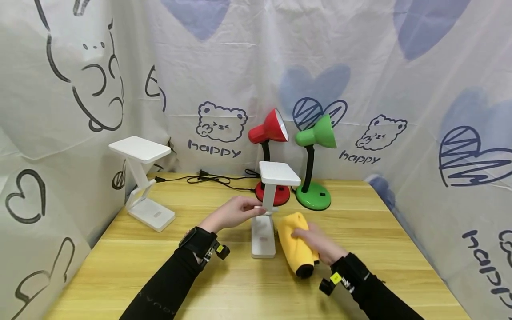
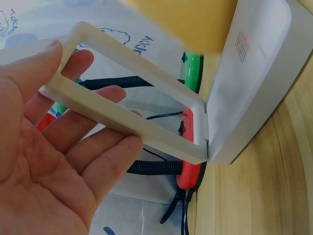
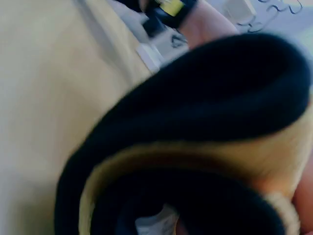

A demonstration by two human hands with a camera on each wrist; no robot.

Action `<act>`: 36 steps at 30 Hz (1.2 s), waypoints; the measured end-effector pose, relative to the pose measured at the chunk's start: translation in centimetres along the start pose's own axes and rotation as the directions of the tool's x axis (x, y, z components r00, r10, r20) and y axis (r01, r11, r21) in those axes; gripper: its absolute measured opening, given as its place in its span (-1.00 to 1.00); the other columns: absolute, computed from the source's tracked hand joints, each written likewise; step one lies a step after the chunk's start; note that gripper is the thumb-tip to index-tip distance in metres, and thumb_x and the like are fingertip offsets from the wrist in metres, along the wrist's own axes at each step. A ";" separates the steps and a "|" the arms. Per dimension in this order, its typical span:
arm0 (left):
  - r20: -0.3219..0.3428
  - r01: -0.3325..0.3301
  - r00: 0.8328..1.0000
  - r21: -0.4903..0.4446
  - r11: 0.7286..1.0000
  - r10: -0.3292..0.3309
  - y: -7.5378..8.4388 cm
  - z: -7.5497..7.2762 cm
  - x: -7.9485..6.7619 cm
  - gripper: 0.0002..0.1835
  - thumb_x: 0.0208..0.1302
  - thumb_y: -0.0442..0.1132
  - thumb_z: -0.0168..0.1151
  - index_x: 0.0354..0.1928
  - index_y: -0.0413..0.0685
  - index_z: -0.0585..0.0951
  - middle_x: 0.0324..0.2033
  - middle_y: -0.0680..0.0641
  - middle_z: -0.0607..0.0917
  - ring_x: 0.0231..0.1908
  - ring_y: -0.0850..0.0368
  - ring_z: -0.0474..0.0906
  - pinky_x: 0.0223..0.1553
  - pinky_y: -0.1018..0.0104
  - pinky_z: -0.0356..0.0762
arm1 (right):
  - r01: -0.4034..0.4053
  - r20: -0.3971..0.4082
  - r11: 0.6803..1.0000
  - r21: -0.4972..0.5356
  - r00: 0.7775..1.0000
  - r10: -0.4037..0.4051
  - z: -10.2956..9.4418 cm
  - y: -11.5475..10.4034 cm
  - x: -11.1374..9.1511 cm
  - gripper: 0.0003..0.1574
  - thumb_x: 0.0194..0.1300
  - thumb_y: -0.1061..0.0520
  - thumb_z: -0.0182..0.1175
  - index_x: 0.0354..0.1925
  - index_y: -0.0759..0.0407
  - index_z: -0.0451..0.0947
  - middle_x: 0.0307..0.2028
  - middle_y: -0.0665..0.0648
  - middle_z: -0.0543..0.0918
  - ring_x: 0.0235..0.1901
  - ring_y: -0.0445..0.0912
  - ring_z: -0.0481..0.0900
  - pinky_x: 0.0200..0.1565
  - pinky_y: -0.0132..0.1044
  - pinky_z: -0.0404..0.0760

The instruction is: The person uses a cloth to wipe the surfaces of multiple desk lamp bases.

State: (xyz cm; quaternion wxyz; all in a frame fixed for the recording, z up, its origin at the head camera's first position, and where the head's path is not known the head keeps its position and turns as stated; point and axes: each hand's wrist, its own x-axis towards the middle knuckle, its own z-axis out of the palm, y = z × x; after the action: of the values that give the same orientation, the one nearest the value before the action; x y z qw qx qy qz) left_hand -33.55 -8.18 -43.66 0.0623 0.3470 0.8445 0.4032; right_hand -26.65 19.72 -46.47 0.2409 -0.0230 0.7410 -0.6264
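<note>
A white folding desk lamp [image 1: 263, 242] stands at the middle of the table, its flat head above its base. My left hand [image 1: 235, 212] pinches the lamp's stem near the middle joint. Up close in the left wrist view, the thumb and fingers hold the open rectangular frame [image 2: 100, 106] of the lower arm. Just right of the base, my right hand [image 1: 320, 242] grips a folded yellow cloth [image 1: 295, 240] with a black edge. That cloth's dark border [image 3: 195, 98] fills much of the right wrist view, blurred, and hides most of the fingers.
Behind the lamp stand a red desk lamp [image 1: 271, 126] and a green desk lamp [image 1: 316, 195]. Another white folding lamp [image 1: 152, 213] is at the left, near a black cable [image 1: 208, 178]. A printed curtain [image 1: 256, 58] hangs around the wooden table [image 1: 224, 284].
</note>
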 end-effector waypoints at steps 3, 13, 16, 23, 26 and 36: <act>0.013 -0.008 1.000 0.000 1.000 0.008 0.2 0.0 0.1 -0.74 0.19 0.24 0.03 -0.25 0.42 0.61 -0.28 0.18 0.64 -0.30 0.24 0.50 -0.28 0.25 0.45 | 0.034 -0.069 0.999 -0.032 0.997 -0.036 -1.2 -1.6 1.5 -0.51 0.19 0.07 0.10 0.01 0.31 0.30 -0.29 0.33 0.57 -0.39 0.11 0.61 -0.39 -0.05 0.57; 0.042 -0.018 0.999 -0.020 1.000 0.019 0.4 0.1 0.0 -0.75 0.18 0.24 0.04 -0.25 0.42 0.62 -0.30 0.20 0.64 -0.29 0.24 0.51 -0.27 0.25 0.47 | 0.040 -0.126 0.932 -0.360 0.988 -0.091 -1.7 -6.0 7.7 -0.65 0.14 0.13 0.11 -0.08 0.22 0.43 -0.27 0.20 0.57 -0.37 -0.01 0.58 -0.36 -0.20 0.53; 0.041 -0.021 0.999 -0.029 0.999 0.022 0.4 0.1 0.0 -0.75 0.18 0.23 0.04 -0.27 0.40 0.62 -0.33 0.20 0.63 -0.31 0.22 0.50 -0.27 0.23 0.46 | 0.059 -0.048 0.910 -0.411 0.995 -0.086 -1.3 -6.7 9.2 -0.66 0.18 0.08 0.10 -0.07 0.17 0.43 -0.25 0.17 0.56 -0.34 -0.01 0.57 -0.31 -0.20 0.51; 0.031 -0.041 0.999 -0.003 0.999 0.041 0.6 -0.1 -0.1 -0.74 0.20 0.22 0.02 -0.25 0.39 0.62 -0.32 0.20 0.63 -0.31 0.26 0.51 -0.29 0.26 0.46 | 0.215 0.182 0.804 -0.554 0.974 -0.136 0.1 -7.7 12.5 -0.74 0.17 -0.01 0.19 -0.29 0.16 0.51 -0.40 0.10 0.47 -0.38 -0.06 0.44 -0.29 -0.27 0.38; 0.035 -0.044 0.998 -0.007 0.999 0.045 0.6 -0.2 0.0 -0.73 0.21 0.20 0.03 -0.18 0.39 0.62 -0.26 0.23 0.63 -0.26 0.29 0.53 -0.25 0.28 0.48 | 0.247 0.224 0.764 -0.597 0.965 -0.138 0.8 -8.3 13.2 -0.80 0.20 0.08 0.17 -0.44 0.19 0.46 -0.50 0.08 0.39 -0.44 -0.08 0.40 -0.33 -0.30 0.36; 0.036 -0.026 0.999 0.010 1.000 0.026 0.5 -0.3 -0.1 -0.68 0.21 0.19 0.03 -0.11 0.33 0.63 -0.19 0.27 0.59 -0.24 0.27 0.49 -0.26 0.31 0.48 | 0.210 0.306 0.838 -0.504 0.950 -0.054 3.5 -11.3 10.0 -0.81 0.28 0.13 -0.01 -0.38 0.21 0.45 -0.53 0.00 0.41 -0.48 -0.15 0.37 -0.35 -0.35 0.34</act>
State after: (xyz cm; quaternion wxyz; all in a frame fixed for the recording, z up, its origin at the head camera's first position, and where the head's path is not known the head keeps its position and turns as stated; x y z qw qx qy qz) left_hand -33.32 -8.16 -43.10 0.0705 0.3654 0.8407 0.3934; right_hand -37.18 10.68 -39.50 0.2830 -0.2283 0.8399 -0.4030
